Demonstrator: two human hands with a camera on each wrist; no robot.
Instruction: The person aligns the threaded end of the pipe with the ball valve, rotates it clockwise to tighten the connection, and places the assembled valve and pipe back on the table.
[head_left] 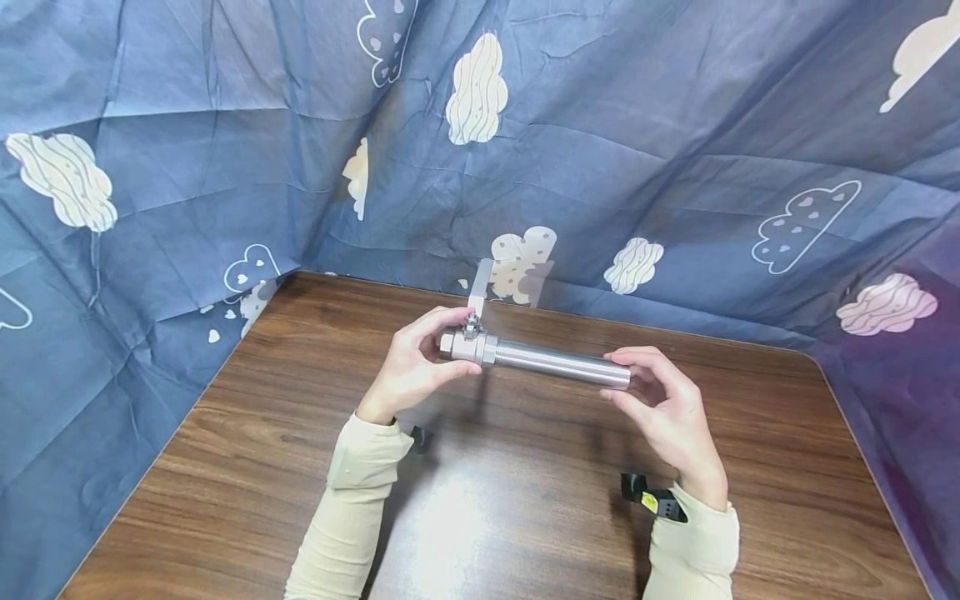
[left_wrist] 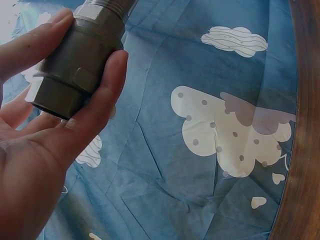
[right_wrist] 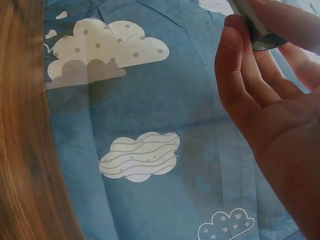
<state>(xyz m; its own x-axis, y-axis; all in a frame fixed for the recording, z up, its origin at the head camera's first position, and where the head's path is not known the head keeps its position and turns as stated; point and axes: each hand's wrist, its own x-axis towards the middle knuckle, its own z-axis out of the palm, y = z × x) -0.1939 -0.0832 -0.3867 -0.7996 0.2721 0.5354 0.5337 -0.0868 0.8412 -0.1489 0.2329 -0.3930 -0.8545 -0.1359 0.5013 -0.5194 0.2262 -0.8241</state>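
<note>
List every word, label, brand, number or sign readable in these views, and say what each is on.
No text can be read in any view.
Yellow label on the black wrist device by the right sleeve: too small to read.
Valve and metal tube: no lettering I can make out.
Blue cloth: printed pictures such as clouds, no words visible.

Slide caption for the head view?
Left hand holds a lever valve, right hand the end of its metal pipe.
</note>
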